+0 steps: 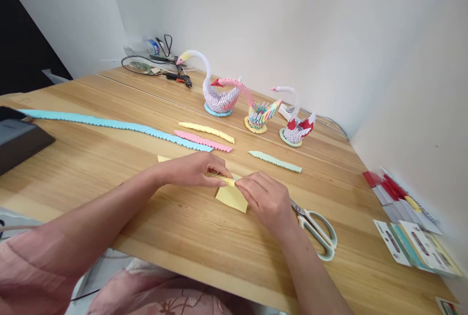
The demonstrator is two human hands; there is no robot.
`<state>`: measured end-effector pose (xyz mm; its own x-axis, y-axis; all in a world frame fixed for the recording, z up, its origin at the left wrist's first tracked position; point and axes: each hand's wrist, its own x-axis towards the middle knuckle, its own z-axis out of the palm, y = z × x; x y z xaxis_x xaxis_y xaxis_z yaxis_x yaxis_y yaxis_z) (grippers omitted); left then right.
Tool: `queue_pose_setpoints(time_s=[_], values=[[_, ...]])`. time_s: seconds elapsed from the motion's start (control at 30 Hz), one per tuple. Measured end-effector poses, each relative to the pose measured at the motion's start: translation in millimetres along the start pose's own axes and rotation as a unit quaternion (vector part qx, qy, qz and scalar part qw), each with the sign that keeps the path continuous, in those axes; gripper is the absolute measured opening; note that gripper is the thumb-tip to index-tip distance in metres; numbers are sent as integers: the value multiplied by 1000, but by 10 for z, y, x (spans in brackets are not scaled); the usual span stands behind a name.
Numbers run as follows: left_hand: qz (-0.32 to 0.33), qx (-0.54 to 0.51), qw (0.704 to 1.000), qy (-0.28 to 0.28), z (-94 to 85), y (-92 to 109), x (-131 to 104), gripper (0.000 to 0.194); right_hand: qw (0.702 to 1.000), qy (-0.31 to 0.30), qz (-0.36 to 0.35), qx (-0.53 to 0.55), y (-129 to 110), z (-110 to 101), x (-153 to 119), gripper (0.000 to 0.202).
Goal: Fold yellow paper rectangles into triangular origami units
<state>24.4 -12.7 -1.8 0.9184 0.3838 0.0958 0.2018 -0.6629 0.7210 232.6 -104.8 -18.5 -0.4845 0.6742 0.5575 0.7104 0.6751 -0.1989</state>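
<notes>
My left hand (199, 169) pinches a yellow folded paper strip (230, 182), part of which shows beyond my wrist on the left. Fingertips of my right hand (263, 197) are closed on the strip's right end. Beneath the hands lies a flat yellow paper sheet (233, 199). Behind them are a long blue folded strip (120, 125), a pink strip (203, 141), a yellow curved strip (206, 131) and a green strip (275, 161). White-handled scissors (321, 232) lie beside my right wrist.
Three paper swans, one large (221, 100), one multicoloured (259, 116) and one red-and-white (298, 132), stand at the back. A glue gun (178, 79) with its cable is back left. A dark device (22, 139) sits left; paper packs (417, 246) lie right.
</notes>
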Motion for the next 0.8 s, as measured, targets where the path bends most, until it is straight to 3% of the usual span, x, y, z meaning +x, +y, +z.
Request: queue_pose_setpoints(time_s=[0.2,0.33,0.4,0.47,0.53,0.6,0.7,0.8], values=[[-6,0,1000,2,14,-6,-1,26,998,-16,-8,-56,-45,24,3,13],[-27,-6,999,36,11,-9,-8,23,996,-1,-4,-84,-44,-20,7,13],[-37,-5,997,70,10,-5,-11,21,997,33,37,-53,-33,-54,11,13],[-32,1,994,108,18,0,-11,20,989,62,133,24,-29,-74,19,11],[-7,9,990,143,37,-2,-6,20,951,66,266,140,-34,-68,30,9],[23,19,985,170,58,-15,1,22,889,60,371,261,-44,-44,41,12],[46,33,978,198,81,-50,9,24,821,67,425,374,-55,-6,54,15],[55,41,973,219,90,-78,13,24,802,75,435,404,-62,7,62,15]])
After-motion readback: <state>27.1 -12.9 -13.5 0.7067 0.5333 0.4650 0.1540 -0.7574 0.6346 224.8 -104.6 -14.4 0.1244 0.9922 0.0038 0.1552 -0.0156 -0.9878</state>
